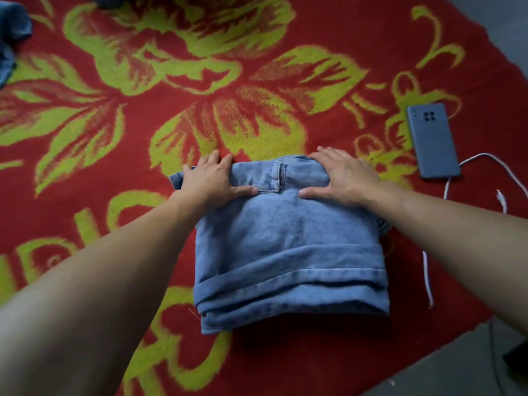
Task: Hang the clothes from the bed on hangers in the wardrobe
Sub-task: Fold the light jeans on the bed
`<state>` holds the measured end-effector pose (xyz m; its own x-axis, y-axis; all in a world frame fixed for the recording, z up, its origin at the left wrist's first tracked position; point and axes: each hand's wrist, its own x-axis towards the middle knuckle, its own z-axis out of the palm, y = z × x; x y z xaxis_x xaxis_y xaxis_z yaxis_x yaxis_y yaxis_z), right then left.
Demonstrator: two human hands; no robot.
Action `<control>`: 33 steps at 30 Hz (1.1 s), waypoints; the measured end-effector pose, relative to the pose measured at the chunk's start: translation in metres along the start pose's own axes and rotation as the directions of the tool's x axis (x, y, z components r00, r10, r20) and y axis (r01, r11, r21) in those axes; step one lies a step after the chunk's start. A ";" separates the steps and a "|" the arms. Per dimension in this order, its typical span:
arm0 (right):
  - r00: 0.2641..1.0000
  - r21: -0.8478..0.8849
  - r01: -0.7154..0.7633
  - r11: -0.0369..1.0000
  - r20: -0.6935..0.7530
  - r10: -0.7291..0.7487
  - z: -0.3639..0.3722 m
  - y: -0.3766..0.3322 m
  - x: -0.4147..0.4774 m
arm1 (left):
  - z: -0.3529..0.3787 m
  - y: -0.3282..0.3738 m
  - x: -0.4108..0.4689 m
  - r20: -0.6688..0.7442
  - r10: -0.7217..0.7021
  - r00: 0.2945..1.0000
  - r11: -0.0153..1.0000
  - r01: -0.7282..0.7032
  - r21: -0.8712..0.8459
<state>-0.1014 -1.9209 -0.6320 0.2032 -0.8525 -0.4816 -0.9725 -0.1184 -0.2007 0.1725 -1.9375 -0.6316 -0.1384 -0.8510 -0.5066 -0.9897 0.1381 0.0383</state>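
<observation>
Left hand [210, 180], right hand [347, 177] pressing folded denim jeans [285, 252], plush floral blanket [71, 207]

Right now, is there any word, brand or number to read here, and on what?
No text here can be read.
Phone: back shows only camera lenses; any mark is too blurred to read.
Jeans: no label showing.
Blanket: flower pattern only.

Folded light-blue jeans [288, 247], flat on the red-and-yellow floral bedspread [200, 95], waistband seemingly at the far edge
</observation>
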 end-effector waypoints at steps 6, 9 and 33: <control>0.999 -0.056 0.041 0.998 -0.020 -0.042 -0.031 -0.032 -0.046 | -0.017 0.000 -0.067 0.056 -0.008 0.998 1.000 0.007 0.024; 0.996 -0.085 0.083 0.993 -0.006 -0.084 -0.034 -0.056 -0.091 | -0.008 -0.006 -0.129 0.044 0.004 0.999 0.999 -0.006 0.033; 0.501 -0.294 0.815 0.499 -0.074 -0.862 0.063 -0.281 -0.523 | 0.139 -0.004 -0.782 -0.307 -0.363 0.880 0.931 0.351 -0.097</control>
<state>0.0726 -1.4094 -0.3779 0.9320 -0.3625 -0.0049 -0.3528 -0.9039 -0.2418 0.2903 -1.2024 -0.3554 0.2262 -0.9543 -0.1951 -0.9740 -0.2189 -0.0587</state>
